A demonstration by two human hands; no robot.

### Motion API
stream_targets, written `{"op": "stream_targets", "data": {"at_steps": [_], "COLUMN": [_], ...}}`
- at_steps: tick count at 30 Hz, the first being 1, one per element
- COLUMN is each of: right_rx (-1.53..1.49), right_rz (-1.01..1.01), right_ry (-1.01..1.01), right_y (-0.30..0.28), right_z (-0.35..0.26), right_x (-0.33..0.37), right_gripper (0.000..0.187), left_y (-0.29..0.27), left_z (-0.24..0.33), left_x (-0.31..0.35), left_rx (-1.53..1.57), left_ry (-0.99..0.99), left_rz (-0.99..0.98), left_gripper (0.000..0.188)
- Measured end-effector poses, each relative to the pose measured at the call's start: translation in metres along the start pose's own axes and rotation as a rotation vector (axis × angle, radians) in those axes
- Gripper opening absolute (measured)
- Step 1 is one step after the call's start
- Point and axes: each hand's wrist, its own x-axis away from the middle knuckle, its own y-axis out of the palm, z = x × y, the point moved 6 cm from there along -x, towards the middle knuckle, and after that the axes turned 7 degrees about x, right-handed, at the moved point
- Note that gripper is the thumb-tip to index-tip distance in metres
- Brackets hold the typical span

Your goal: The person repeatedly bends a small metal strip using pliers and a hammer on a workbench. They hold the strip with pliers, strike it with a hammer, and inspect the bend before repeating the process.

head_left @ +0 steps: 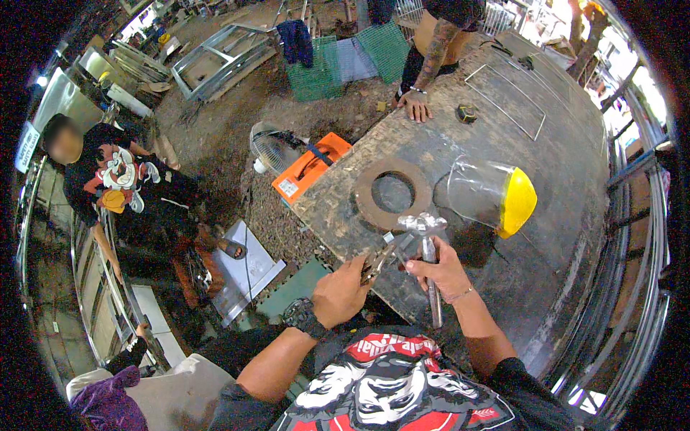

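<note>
My left hand (341, 293), with a dark watch at its wrist, is closed around a pliers-like metal tool (378, 260) that points up and to the right. Close beside it, my right hand (444, 271) grips a hammer (435, 305) by its shiny metal handle. The hammer's head is uppermost, and the handle's lower end hangs below my fingers. A grey metal piece (408, 247) shows between the two hands; whether either tool touches it I cannot tell. Both hands are over the near edge of a worn wooden tabletop (323, 214).
On the table are a brown ring (365, 205), a clear face shield with a yellow top (519, 203), a tape measure (466, 113) and a thin wire frame (535, 108). An orange case (334, 147) and a fan (273, 147) stand beyond its left edge. Another person's hand (416, 105) rests at the far edge.
</note>
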Motion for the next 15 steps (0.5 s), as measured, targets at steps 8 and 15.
{"op": "stream_targets", "data": {"at_steps": [8,15], "right_rx": [0.127,0.131], "right_rz": [-0.100,-0.096], "right_ry": [-0.064,-0.079], "right_y": [0.007,0.003], "right_z": [0.009,0.012], "right_x": [-0.009,-0.005], "right_gripper": [0.037,0.041], "left_y": [-0.006,-0.006], "left_z": [-0.004,-0.002], "left_x": [0.003,0.001], "left_rx": [-0.108,-0.111], "left_ry": [0.057,0.084], "left_rz": [-0.073,-0.084], "left_gripper": [0.051,0.050]}}
